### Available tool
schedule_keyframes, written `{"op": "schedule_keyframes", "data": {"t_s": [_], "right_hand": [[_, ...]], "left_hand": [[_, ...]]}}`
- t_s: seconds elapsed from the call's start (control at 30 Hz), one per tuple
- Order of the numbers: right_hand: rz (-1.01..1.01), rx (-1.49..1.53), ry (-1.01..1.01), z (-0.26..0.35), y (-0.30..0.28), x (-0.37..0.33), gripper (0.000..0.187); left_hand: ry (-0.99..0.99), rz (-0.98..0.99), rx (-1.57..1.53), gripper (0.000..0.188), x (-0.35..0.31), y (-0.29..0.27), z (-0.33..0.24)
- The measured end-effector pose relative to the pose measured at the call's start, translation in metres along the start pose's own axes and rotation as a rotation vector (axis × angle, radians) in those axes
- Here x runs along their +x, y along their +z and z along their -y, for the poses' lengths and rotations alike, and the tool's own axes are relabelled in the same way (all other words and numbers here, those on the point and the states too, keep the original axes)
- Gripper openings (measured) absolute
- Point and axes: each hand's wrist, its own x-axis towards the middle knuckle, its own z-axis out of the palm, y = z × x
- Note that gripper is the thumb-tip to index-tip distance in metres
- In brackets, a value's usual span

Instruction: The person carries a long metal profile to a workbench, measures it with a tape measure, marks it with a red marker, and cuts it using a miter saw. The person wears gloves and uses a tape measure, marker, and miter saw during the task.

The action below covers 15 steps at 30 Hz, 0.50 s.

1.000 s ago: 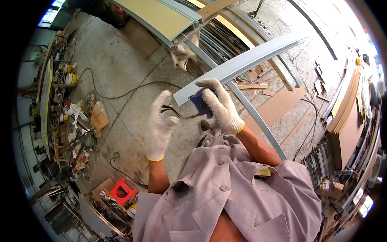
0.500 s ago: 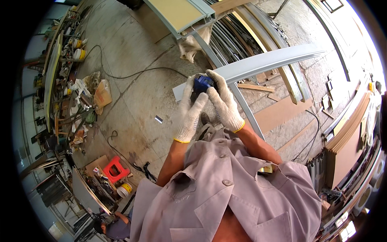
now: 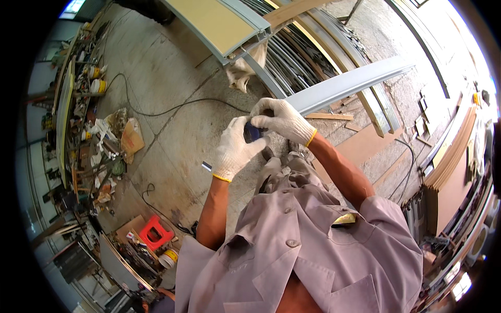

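Observation:
Both my hands wear white knitted gloves with yellow cuffs and meet in front of my body. Between them is a small dark-blue object (image 3: 254, 132), mostly covered by the gloves, so its kind is not clear. My left hand (image 3: 232, 148) wraps it from the left and below, thumb pointing right. From above and the right, my right hand (image 3: 284, 120) closes curled fingers and thumb at its upper end. Just beyond my right hand, a long light-grey metal profile (image 3: 349, 86) lies across supports, its near end hidden by the glove.
A frame with a yellow panel (image 3: 219, 23) stands ahead, with metal bars (image 3: 295, 60) beside it. A black cable (image 3: 177, 107) crosses the concrete floor. On the left are clutter and buckets (image 3: 98, 86); a red stool (image 3: 156, 232) sits lower left. Stacked brown boards (image 3: 451, 172) stand right.
My hands have drawn back from the profile's near end, lower and closer to my body. The right hand has turned over the blue object, covering more of it. The view has shifted slightly.

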Motion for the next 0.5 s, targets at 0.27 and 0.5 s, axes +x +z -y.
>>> {"op": "schedule_keyframes", "data": {"t_s": [0.27,0.5], "right_hand": [[-0.010,0.032,0.022,-0.004,0.008,0.030,0.029],[-0.022,-0.105,0.148,-0.020,0.007,0.055,0.035]], "left_hand": [[-0.114,0.158,0.094,0.073,0.034,-0.041,0.015],[0.120,0.190,-0.127,0.063,0.061,-0.043,0.044]]}}
